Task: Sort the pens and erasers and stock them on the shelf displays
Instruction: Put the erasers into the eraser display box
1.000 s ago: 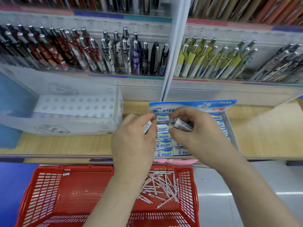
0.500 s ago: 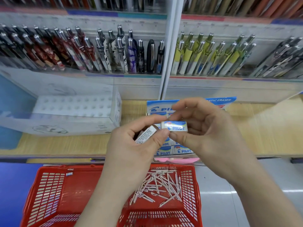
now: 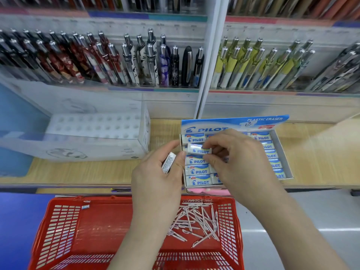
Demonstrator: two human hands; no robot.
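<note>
A white perforated plastic pen tray [image 3: 93,131] sits on the wooden shelf [image 3: 78,172], left of the blue-and-white cardboard Pilot eraser display box [image 3: 233,123]. Racks of upright clip pens [image 3: 136,61] line the far tier. Nearest, a red plastic shopping basket [image 3: 58,230] holds loose slim white pens [image 3: 194,221]. Both wrists cross the basket and cover the box's middle column.

Against half a second ago, the right hand [image 3: 239,158] has moved from mid-air down to the box's left column. It pinches a white rectangular eraser with a blue Pilot sleeve [image 3: 198,149], tilted over the second slot, between thumb and fingertips. The left hand [image 3: 157,176] remains closed around a second white eraser [image 3: 169,162], barcode side showing.
</note>
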